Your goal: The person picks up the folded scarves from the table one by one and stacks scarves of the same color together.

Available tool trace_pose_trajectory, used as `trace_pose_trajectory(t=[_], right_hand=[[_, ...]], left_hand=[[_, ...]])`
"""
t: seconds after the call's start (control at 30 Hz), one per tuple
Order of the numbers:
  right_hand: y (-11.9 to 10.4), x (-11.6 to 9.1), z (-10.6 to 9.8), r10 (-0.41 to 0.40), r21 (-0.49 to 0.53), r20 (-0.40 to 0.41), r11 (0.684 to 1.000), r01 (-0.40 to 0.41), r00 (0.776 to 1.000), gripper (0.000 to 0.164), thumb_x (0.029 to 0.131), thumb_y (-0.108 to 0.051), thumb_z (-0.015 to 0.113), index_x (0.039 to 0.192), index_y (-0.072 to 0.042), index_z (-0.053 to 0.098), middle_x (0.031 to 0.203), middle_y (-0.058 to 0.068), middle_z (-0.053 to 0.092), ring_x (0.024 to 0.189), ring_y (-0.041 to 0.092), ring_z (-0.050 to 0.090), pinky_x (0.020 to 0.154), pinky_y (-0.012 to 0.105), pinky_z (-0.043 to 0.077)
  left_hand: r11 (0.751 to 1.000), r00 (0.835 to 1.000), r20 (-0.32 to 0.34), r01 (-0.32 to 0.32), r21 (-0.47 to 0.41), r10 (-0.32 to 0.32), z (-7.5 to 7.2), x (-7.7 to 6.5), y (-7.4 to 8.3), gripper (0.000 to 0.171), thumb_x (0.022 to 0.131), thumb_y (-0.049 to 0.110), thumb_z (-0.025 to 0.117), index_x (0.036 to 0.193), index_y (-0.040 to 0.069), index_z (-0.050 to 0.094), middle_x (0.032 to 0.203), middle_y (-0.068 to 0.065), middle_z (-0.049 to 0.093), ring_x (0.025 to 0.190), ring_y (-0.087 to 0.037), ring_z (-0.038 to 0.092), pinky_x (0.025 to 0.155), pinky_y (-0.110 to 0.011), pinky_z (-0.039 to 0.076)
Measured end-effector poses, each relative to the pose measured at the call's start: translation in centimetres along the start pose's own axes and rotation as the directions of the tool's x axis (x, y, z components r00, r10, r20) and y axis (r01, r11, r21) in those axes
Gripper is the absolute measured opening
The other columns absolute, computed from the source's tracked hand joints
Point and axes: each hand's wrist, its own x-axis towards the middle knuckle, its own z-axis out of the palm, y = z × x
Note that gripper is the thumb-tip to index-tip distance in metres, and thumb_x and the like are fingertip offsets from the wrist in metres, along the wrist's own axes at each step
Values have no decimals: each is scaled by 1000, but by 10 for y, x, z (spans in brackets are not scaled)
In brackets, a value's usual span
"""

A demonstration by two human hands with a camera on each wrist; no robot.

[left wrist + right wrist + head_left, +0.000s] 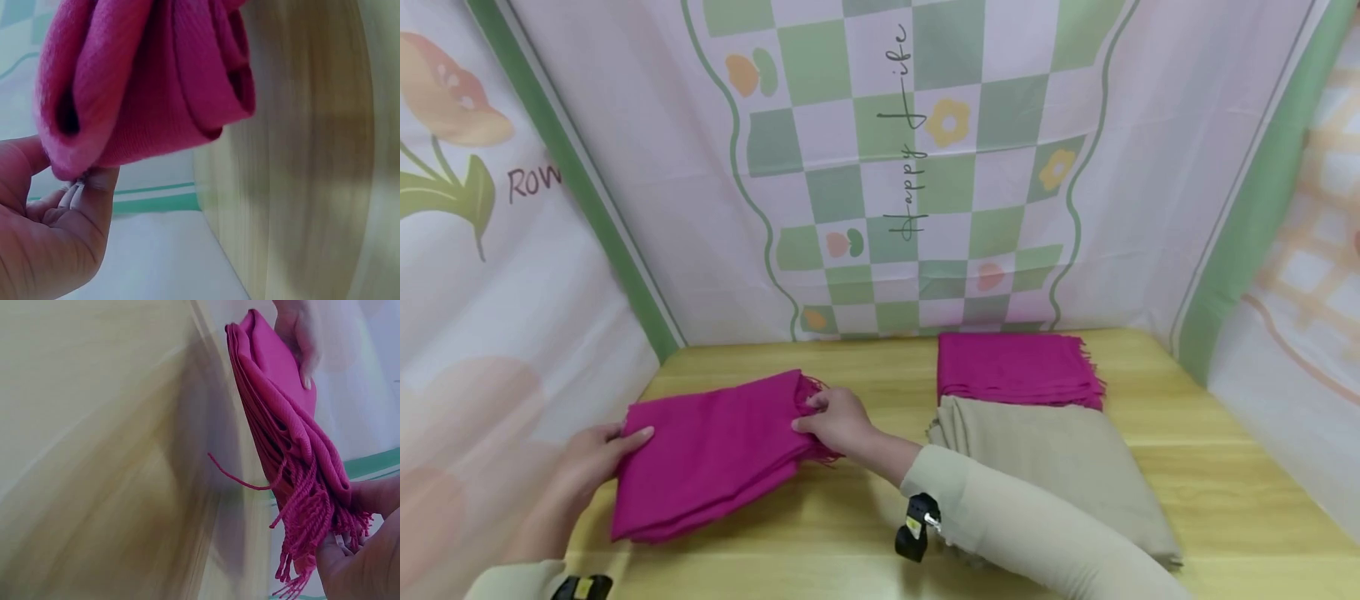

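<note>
the folded magenta shawl [715, 454] runs lengthwise from left hand [589, 460], pinching one end, to right hand [842, 423], pinching its fringed end.

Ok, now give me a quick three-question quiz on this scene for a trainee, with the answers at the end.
1. Which hand grips the fringed end of the held pink cloth?
2. True or false: in the head view, the beige cloth lies in front of the resting pink cloth.
3. How many folded cloths show in the head view? A: two. B: three. C: four.

Key: 1. The right hand. 2. True. 3. B.
</note>
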Motion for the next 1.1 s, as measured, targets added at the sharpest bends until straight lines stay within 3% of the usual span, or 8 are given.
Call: trace_pose_trajectory(t=[0.13, 0.27, 0.43, 0.63, 0.87, 1.1], right_hand=[[5, -7, -7, 7, 39, -18, 999, -6, 1000, 34, 80, -15, 80, 109, 1, 69, 110, 10, 66, 103, 23, 59, 84, 34, 51], [11, -17, -13, 20, 89, -31, 996, -18, 999, 36, 82, -15, 79, 112, 2, 67, 112, 10, 64, 102, 23, 59, 83, 35, 52], [20, -27, -20, 47, 155, -47, 987, -40, 998, 37, 83, -15, 77, 115, 2, 66, 121, 12, 62, 104, 23, 60, 82, 35, 53], [29, -37, -26, 74, 215, -57, 975, -60, 996, 34, 84, -12, 76, 113, 3, 66, 118, 13, 63, 98, 22, 61, 78, 32, 54], [35, -52, -31, 76, 260, -54, 964, -60, 996, 40, 86, -11, 74, 119, 7, 62, 116, 16, 63, 97, 23, 63, 77, 33, 55], [40, -63, -33, 95, 267, -74, 961, -72, 993, 39, 85, -10, 73, 118, 8, 61, 101, 12, 65, 87, 19, 64, 75, 33, 55]], left_hand=[[1000, 1000, -6, -24, 11, 25, 7, 5, 4, 68, 100, 32, 55, 135, -22, 36, 100, -19, 66, 75, -8, 62, 67, -27, 54], [999, 999, 1, -47, -21, 47, 15, 11, 6, 65, 99, 30, 57, 134, -22, 38, 95, -10, 67, 75, -8, 62, 67, -27, 54], [996, 997, 38, -70, -56, 73, 24, 16, 9, 68, 99, 30, 57, 137, -21, 34, 107, -18, 66, 80, -9, 64, 71, -27, 55], [990, 992, 72, -92, -104, 100, 35, 20, 13, 63, 100, 28, 57, 133, -22, 38, 98, -14, 68, 79, -13, 65, 69, -29, 55], [986, 990, 67, -111, -125, 120, 49, 21, 12, 47, 99, 24, 59, 121, -17, 53, 81, -5, 64, 71, -15, 61, 65, -31, 54], [985, 991, 52, -115, -131, 123, 58, 25, 10, 48, 97, 25, 62, 121, -16, 54, 83, -6, 65, 72, -14, 61, 65, -30, 54]])
